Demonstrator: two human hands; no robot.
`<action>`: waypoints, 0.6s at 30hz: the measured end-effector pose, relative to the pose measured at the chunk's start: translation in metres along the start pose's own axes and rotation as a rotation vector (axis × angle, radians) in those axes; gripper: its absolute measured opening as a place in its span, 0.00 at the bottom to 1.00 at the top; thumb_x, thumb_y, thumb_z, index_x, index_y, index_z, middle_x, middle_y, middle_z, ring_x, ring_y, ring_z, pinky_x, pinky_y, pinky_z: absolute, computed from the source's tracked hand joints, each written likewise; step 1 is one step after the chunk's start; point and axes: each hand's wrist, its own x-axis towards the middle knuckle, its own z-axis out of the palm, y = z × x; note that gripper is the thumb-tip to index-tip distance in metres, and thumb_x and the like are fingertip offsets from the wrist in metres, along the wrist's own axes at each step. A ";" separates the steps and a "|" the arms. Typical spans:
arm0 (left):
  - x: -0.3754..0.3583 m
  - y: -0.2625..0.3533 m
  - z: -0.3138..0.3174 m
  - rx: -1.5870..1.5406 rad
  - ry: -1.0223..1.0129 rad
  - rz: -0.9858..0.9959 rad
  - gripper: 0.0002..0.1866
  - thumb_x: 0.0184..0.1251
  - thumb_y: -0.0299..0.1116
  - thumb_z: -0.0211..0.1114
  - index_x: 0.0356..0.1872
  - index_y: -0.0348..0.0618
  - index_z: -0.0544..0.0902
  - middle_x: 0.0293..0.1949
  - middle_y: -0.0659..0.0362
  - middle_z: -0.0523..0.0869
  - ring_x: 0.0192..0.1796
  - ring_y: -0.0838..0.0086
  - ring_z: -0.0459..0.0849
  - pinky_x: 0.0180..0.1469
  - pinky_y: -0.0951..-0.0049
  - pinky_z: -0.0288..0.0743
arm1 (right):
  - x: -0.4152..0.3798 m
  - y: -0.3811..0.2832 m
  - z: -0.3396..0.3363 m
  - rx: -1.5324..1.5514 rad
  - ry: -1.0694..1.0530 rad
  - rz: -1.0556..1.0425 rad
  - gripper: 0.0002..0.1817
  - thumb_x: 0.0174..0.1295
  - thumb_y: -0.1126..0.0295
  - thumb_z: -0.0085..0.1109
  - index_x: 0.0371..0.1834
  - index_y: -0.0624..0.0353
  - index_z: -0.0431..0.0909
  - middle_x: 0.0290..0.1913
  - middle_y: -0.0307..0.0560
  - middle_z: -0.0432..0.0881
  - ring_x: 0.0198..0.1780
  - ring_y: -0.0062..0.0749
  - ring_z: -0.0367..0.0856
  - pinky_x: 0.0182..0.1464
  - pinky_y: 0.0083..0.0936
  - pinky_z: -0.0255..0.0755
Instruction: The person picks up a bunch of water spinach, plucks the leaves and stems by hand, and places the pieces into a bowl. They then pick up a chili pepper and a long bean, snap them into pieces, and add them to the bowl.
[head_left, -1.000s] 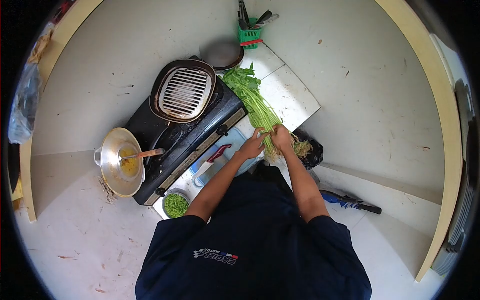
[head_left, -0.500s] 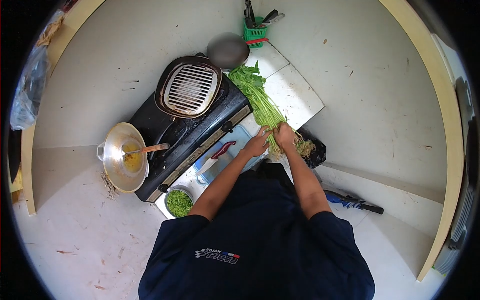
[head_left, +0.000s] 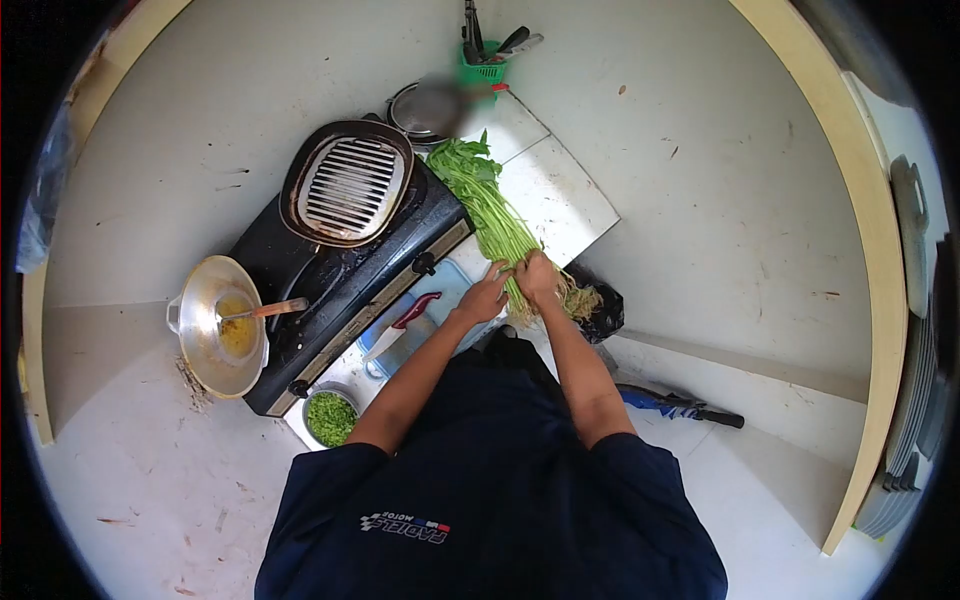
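Leafy green bunch [head_left: 500, 222], roots attached, lying flat

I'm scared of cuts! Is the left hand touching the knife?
Apart: the head view shows some of the blue board between the left hand and the knife.

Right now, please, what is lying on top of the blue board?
A red-handled knife lies on the blue board; what the left forearm covers there cannot be seen.
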 end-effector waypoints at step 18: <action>0.054 0.022 -0.018 -1.159 0.360 -0.459 0.21 0.80 0.47 0.60 0.57 0.37 0.76 0.50 0.52 0.90 0.47 0.70 0.88 0.42 0.69 0.83 | -0.035 -0.033 -0.068 0.987 -0.540 0.041 0.13 0.76 0.72 0.55 0.57 0.69 0.80 0.40 0.45 0.87 0.41 0.26 0.84 0.50 0.23 0.75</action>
